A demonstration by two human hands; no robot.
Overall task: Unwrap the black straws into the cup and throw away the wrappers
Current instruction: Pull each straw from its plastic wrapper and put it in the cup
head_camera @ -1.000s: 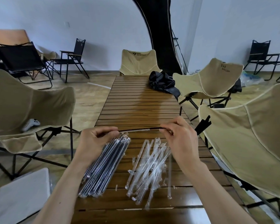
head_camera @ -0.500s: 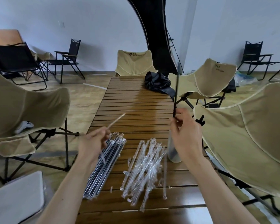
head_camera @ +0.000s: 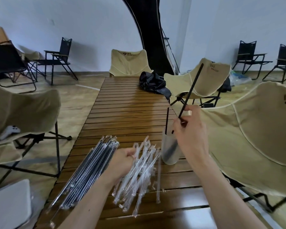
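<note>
Head view looks down a slatted wooden desk (head_camera: 130,113) ringed by beige folding chairs. The right hand (head_camera: 189,131) is raised over a frosted plastic cup (head_camera: 169,151) that stands upright near the desk's right edge; its grip is closed on a bare black straw (head_camera: 191,90), thumb and fingers pinching it near the lower end, so that the straw slants up and to the right with its lower tip just above the cup's rim. A second black straw (head_camera: 167,119) already stands in the cup, leaning slightly left.

The left hand (head_camera: 122,161) rests low on the desk between two heaps. Its grip is curled shut on a clear empty wrapper (head_camera: 135,148), pressed against the top of the pile of empty wrappers (head_camera: 139,176), which fans out just left of the cup. On the hand's other side lies the bundle of wrapped black straws (head_camera: 89,172), laid parallel and running diagonally from the desk's near left edge upward.

A crumpled black bag (head_camera: 153,83) sits at the far right of the desk, well apart from the straws.
</note>
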